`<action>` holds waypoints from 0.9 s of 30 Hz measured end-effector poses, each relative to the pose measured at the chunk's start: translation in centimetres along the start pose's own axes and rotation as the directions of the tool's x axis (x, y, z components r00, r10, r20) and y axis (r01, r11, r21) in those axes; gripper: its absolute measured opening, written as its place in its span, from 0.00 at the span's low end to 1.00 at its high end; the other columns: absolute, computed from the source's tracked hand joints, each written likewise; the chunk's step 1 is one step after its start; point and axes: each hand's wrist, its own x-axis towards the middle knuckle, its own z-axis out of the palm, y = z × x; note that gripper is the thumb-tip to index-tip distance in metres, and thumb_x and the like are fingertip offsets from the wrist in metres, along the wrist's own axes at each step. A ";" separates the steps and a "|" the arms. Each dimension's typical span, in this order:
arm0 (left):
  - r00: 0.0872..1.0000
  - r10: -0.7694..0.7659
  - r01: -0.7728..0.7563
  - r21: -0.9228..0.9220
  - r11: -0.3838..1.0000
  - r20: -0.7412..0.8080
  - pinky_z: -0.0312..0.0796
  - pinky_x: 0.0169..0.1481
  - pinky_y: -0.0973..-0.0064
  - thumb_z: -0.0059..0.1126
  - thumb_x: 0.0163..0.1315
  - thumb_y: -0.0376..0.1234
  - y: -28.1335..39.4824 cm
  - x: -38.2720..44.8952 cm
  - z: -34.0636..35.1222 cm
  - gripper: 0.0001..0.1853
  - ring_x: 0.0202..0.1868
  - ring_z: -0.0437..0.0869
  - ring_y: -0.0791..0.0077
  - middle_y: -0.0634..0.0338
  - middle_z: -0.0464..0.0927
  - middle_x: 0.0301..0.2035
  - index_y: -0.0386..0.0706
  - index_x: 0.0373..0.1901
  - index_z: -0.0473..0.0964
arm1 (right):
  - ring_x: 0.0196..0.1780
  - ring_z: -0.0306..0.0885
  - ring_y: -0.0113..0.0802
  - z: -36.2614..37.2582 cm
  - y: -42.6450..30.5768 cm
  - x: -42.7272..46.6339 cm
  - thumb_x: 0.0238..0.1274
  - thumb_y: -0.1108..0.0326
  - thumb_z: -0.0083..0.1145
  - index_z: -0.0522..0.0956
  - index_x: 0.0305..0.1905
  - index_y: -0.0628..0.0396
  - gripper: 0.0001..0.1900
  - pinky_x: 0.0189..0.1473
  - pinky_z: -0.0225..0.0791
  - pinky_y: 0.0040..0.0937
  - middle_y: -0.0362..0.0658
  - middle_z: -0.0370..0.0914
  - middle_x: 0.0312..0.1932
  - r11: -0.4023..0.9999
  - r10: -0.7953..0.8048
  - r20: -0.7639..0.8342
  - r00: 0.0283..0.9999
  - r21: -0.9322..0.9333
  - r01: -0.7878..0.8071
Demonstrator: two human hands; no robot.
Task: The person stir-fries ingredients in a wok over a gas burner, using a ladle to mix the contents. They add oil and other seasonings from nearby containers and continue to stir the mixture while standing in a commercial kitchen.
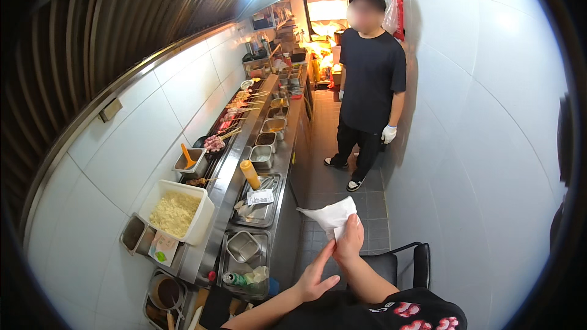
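Observation:
A white paper tissue (332, 215) is gripped in my right hand (349, 240), with its loose end spread out beyond the thumb. My left hand (316, 279) lies close against the heel of the right hand. Its fingers are stretched out, the thumb stands apart, and nothing is in it. Both hands are over the tiled floor (321, 238), to the right of the steel counter (286, 206). On that counter, a tray (278, 211) bears a yellow squeeze bottle (250, 174) and a printed slip (260, 197).
A person (371, 78) wearing white gloves stands in the aisle. Skewers (240, 96) lie on the grill along the left wall. Nearer are a white tub (206, 220) of pale crumbly food, a green can (235, 278) and a saucepan (167, 293). A black chair (422, 266) stands at the right.

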 end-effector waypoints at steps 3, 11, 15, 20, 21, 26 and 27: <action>0.983 -0.005 -0.039 -0.237 0.971 -0.181 0.41 0.80 0.62 0.52 0.67 0.39 -1.0 0.6 -0.7 0.46 0.79 0.46 0.57 0.45 0.48 0.75 0.33 0.78 0.35 | 0.64 0.74 0.46 -0.6 -0.3 -1.9 0.80 0.53 0.36 0.75 0.58 0.64 0.24 0.63 0.66 0.40 0.54 0.77 0.60 0.790 -0.455 0.264 0.851 -0.321 0.522; 0.988 -0.151 0.125 -0.649 0.750 0.015 0.38 0.80 0.65 0.43 0.71 0.52 0.8 -0.7 0.5 0.49 0.79 0.40 0.61 0.49 0.37 0.77 0.31 0.77 0.28 | 0.72 0.66 0.54 -1.4 -0.9 -1.0 0.75 0.61 0.37 0.82 0.52 0.57 0.21 0.72 0.52 0.50 0.47 0.83 0.55 0.361 -0.356 0.739 0.572 -0.456 0.813; 0.991 -0.125 0.126 -0.021 0.992 0.045 0.32 0.80 0.58 0.52 0.67 0.48 0.7 -2.2 1.4 0.54 0.80 0.33 0.51 0.41 0.32 0.77 0.26 0.75 0.27 | 0.72 0.67 0.48 -0.7 0.2 -3.5 0.79 0.56 0.35 0.78 0.57 0.64 0.25 0.72 0.56 0.44 0.52 0.78 0.61 0.816 -0.208 0.359 0.910 -0.449 0.363; 0.969 0.201 -0.245 0.461 0.853 0.143 0.22 0.77 0.45 0.62 0.58 0.53 -2.4 -1.2 1.3 0.62 0.78 0.32 0.40 0.32 0.34 0.75 0.25 0.75 0.30 | 0.65 0.73 0.45 -0.6 0.1 -1.8 0.79 0.53 0.35 0.67 0.69 0.62 0.27 0.68 0.63 0.42 0.49 0.74 0.65 0.882 0.360 0.064 0.931 0.300 -0.362; 0.960 0.217 -0.279 0.526 0.803 0.179 0.22 0.77 0.45 0.63 0.57 0.53 -2.7 -0.8 1.1 0.64 0.78 0.32 0.40 0.31 0.35 0.75 0.23 0.74 0.30 | 0.65 0.73 0.46 -0.6 -0.5 -1.0 0.79 0.52 0.35 0.67 0.69 0.62 0.27 0.68 0.63 0.43 0.49 0.74 0.65 0.849 0.412 0.073 0.908 0.332 -0.412; 0.978 0.184 -0.202 0.239 0.950 0.097 0.23 0.77 0.43 0.62 0.57 0.55 0.8 0.4 1.5 0.63 0.78 0.36 0.45 0.35 0.38 0.75 0.27 0.76 0.30 | 0.69 0.68 0.50 0.3 -2.5 -1.9 0.80 0.50 0.33 0.69 0.66 0.61 0.27 0.70 0.59 0.45 0.52 0.70 0.68 0.978 -0.177 0.136 0.975 -0.084 0.189; 0.988 0.152 -0.152 -0.032 0.988 0.008 0.24 0.77 0.47 0.57 0.59 0.58 0.9 0.7 1.6 0.62 0.79 0.35 0.49 0.38 0.36 0.76 0.29 0.76 0.29 | 0.72 0.63 0.55 -0.2 -2.3 -1.9 0.80 0.53 0.32 0.68 0.68 0.61 0.26 0.72 0.54 0.48 0.55 0.68 0.70 0.811 -0.381 0.371 0.847 -0.306 0.498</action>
